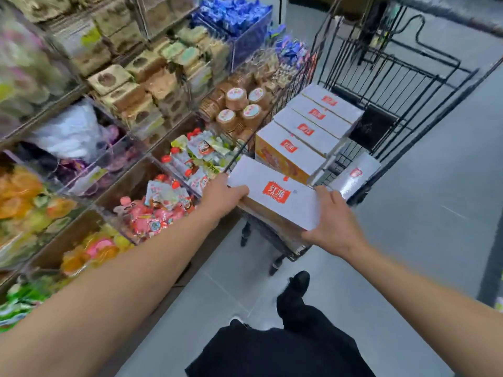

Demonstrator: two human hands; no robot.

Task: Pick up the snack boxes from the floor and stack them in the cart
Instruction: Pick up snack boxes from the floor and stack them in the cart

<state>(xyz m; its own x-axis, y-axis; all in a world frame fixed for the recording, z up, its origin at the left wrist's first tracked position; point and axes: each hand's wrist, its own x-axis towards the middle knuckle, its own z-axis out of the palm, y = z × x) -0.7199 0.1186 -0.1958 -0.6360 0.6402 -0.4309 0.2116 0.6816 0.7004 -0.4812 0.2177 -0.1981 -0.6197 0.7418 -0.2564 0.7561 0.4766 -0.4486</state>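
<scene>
Overhead, we look down on snack shelves [109, 126] lining the left of a grey tiled floor [408, 240]. Beside them stands our black wire cart [386, 85], already carrying four white snack boxes [307, 131] in a row, with another box [356, 174] leaning at its right side. Both our hands grip one more white box [275, 193] over the cart's near end: left hand [223, 194] closed on its left edge, right hand [336, 223] clasping the near right corner.
</scene>
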